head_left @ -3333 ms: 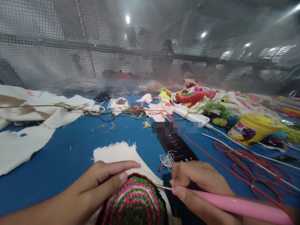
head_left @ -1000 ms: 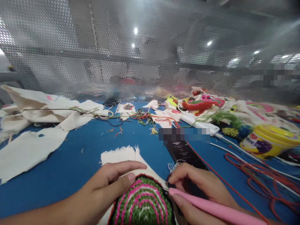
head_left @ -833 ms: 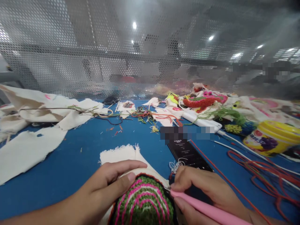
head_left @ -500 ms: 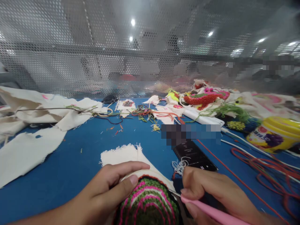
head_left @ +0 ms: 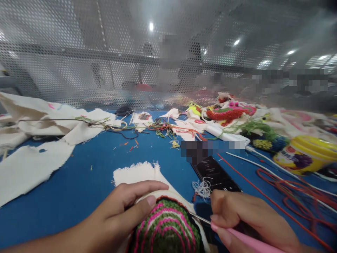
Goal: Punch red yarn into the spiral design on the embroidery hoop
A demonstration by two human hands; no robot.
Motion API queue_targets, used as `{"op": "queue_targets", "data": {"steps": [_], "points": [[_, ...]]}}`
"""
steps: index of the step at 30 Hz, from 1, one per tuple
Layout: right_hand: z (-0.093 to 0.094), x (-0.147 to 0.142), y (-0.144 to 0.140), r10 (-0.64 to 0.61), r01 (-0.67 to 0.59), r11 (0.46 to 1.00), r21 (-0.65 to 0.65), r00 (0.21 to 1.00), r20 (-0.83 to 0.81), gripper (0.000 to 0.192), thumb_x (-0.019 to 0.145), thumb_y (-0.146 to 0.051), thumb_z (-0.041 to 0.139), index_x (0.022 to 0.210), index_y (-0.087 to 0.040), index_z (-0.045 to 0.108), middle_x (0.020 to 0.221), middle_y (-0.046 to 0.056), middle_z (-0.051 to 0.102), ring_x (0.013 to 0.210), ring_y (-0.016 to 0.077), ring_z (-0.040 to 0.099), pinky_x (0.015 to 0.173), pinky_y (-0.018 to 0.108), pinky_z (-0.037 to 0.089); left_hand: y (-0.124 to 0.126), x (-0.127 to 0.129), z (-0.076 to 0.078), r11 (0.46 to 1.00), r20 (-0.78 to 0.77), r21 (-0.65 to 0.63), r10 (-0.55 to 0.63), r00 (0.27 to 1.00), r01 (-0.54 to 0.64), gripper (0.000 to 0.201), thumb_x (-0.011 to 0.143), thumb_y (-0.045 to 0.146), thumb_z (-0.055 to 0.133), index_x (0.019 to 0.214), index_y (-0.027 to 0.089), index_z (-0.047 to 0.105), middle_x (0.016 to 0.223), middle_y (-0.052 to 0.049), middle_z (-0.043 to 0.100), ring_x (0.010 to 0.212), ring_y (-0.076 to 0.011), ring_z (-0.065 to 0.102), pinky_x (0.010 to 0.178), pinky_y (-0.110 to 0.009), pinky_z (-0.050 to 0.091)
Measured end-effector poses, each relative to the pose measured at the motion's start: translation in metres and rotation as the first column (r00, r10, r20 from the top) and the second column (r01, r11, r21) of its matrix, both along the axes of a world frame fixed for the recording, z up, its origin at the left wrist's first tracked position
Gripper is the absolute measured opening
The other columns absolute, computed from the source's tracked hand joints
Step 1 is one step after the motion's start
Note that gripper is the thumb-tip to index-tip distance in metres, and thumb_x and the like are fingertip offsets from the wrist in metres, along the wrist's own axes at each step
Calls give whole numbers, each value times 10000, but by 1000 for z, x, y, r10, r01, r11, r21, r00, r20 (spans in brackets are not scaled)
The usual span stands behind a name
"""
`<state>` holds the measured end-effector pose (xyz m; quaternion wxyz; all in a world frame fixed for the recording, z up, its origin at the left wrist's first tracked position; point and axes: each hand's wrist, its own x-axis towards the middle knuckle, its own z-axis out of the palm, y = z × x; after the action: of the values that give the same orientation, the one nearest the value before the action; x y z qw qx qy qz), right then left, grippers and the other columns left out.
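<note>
My left hand (head_left: pixel 129 207) is closed around the upper left edge of a round piece of cream fabric (head_left: pixel 168 195), thumb on top and fingers along the rim. The fabric carries looped stitching (head_left: pixel 168 225) in green, pink, white and black arcs with a red-black border. Between the thumb and fingers of my right hand (head_left: pixel 244 214) is a punch needle (head_left: pixel 242 237) with a pink handle. Its thin metal shaft points left, its tip at the right border of the stitching. A frayed flap of the cloth (head_left: pixel 137 172) spreads out beyond my left fingers.
Right of centre lies a black phone (head_left: pixel 213 172) beside a tangle of white thread (head_left: pixel 202 188). A yellow tub (head_left: pixel 302 154), coiled red yarn (head_left: pixel 286 193) and a white power strip (head_left: pixel 226 135) are farther right. Cream cloth (head_left: pixel 34 168) covers the left; a perforated metal screen (head_left: pixel 118 70) stands behind.
My right hand has drawn slightly right with the punch needle, so more of its metal shaft shows. My left hand stays on the fabric. The view has shifted a little.
</note>
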<state>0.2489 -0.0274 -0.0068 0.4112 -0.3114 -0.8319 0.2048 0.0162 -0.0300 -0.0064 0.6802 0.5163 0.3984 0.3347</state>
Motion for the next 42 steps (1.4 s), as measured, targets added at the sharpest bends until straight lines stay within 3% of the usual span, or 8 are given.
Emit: {"op": "queue_targets", "data": {"steps": [6, 10, 15, 20, 24, 28, 37, 42], "points": [[-3, 4, 9, 94, -94, 996, -1, 996, 11, 257, 798, -146, 480, 610, -222, 322, 487, -47, 374, 422, 95, 376, 405, 220, 274, -3, 3, -1, 988, -59, -111, 104, 993, -110, 395, 753, 469, 640, 1077, 245, 665, 1053, -31, 698, 978, -263, 640, 841, -326, 523], [-10, 8, 12, 116, -116, 993, 16, 993, 8, 247, 790, -138, 465, 614, -222, 312, 512, -52, 340, 444, 92, 351, 434, 226, 260, -2, -2, -7, 990, -244, 20, 142, 959, -142, 388, 777, 473, 603, 1095, 261, 670, 1118, -23, 672, 1054, -269, 601, 912, -328, 486], [-10, 6, 8, 107, -106, 994, 16, 991, -84, 236, 778, -145, 460, 622, -219, 298, 514, -53, 328, 447, 91, 340, 452, 230, 258, 2, -10, -14, 982, -392, 185, 120, 912, -50, 351, 802, 490, 564, 1093, 326, 669, 1128, 21, 668, 1071, -250, 591, 973, -313, 435], [-2, 5, 7, 122, -122, 992, 16, 992, -42, 250, 792, -144, 439, 611, -218, 284, 474, -57, 324, 412, 90, 339, 431, 228, 258, 2, -7, -9, 978, -288, 204, 111, 951, -52, 305, 814, 469, 567, 1066, 341, 679, 1100, 37, 681, 1022, -224, 619, 873, -251, 505], [-1, 7, 7, 152, -152, 988, -9, 988, -1, 240, 857, -222, 410, 635, -219, 316, 482, -47, 368, 431, 96, 372, 440, 221, 284, 3, -2, -1, 988, -212, 156, 29, 977, 4, 303, 835, 447, 552, 1087, 325, 670, 1029, 26, 707, 951, -209, 646, 812, -241, 532], [-1, 5, 8, 90, -86, 994, -64, 994, 55, 278, 890, -281, 373, 630, -213, 302, 498, -33, 393, 451, 102, 390, 450, 221, 303, 4, 0, 1, 986, -214, 161, 0, 977, 35, 337, 851, 453, 528, 1109, 285, 663, 1000, 2, 714, 909, -207, 653, 755, -233, 545], [6, 0, 5, 148, -115, 972, -204, 976, 156, 234, 846, -217, 425, 627, -208, 345, 544, -17, 464, 486, 98, 424, 464, 204, 335, -1, -3, 6, 965, -281, 239, -41, 959, 111, 332, 874, 461, 476, 1131, 329, 640, 1013, 24, 708, 835, -172, 664, 717, -215, 549], [10, -1, 12, 283, -201, 916, -348, 938, 202, 147, 821, -208, 467, 683, -192, 420, 636, -5, 507, 552, 91, 445, 524, 196, 360, -4, -9, -8, 925, -466, 379, 178, 867, 14, 320, 827, 478, 528, 1079, 344, 671, 1064, 19, 692, 991, -216, 625, 828, -243, 524]]}}
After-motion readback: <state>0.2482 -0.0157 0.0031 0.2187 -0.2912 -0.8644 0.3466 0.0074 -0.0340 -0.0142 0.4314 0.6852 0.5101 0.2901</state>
